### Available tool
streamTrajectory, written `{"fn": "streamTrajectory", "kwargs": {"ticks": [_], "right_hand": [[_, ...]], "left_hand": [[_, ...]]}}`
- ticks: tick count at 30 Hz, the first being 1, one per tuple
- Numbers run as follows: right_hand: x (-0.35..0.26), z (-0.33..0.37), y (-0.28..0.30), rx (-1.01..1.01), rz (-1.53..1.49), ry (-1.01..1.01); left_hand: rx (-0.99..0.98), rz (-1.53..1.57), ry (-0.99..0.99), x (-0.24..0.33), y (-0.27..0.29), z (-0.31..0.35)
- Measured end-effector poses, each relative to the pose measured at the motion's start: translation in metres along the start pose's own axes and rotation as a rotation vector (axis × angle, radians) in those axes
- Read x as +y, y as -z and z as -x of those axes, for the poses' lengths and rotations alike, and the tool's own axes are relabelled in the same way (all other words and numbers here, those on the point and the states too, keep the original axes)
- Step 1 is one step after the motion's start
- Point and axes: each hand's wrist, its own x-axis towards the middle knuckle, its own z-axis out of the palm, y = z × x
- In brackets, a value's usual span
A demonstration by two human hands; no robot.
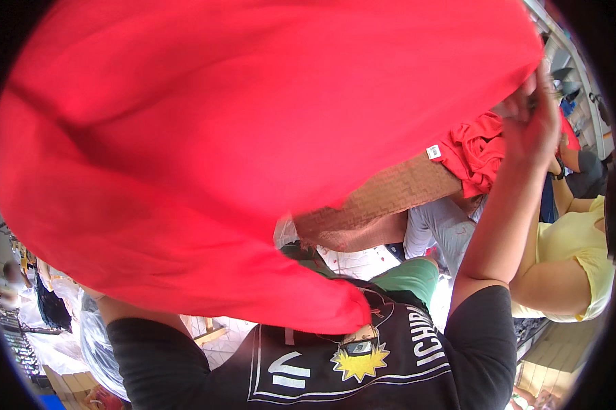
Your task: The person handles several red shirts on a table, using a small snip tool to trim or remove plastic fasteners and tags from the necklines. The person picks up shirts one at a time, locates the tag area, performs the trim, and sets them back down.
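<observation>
A large piece of red cloth is spread up in front of me and fills most of the upper and left view. It looks like a garment, with a narrower, sleeve-like end hanging down at my chest. My right hand is raised at the cloth's right edge, its fingers closed on the fabric and a little blurred. My left forearm goes up behind the cloth at the lower left, so the left hand is hidden. Beyond the right edge lies a crumpled heap of red fabric with a small white label.
The red heap rests on a brown, woven-patterned surface. A person in a yellow top is close on my right, and grey-clad legs show beyond the brown surface. Clear plastic wrapping lies at the lower left.
</observation>
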Motion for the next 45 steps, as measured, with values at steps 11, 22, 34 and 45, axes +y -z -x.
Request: {"fn": "streamTrajectory", "kwargs": {"ticks": [11,22,34,45], "right_hand": [[0.114,-0.128,0.018,0.27,1.469,-0.105],[0.103,0.064,0.113,-0.027,1.231,-0.466],[0.151,0.14,0.141,0.16,1.548,-0.71],[0.155,0.147,0.145,0.191,1.542,-0.646]], "left_hand": [[0.028,-0.713,0.547,-0.174,0.211,-0.069],[-0.91,-1.029,0.432,-0.22,-0.039,0.266],[-0.439,-1.309,0.821,-0.166,0.142,0.292],[-0.787,-0.954,0.441,-0.205,-0.081,0.328]]}}
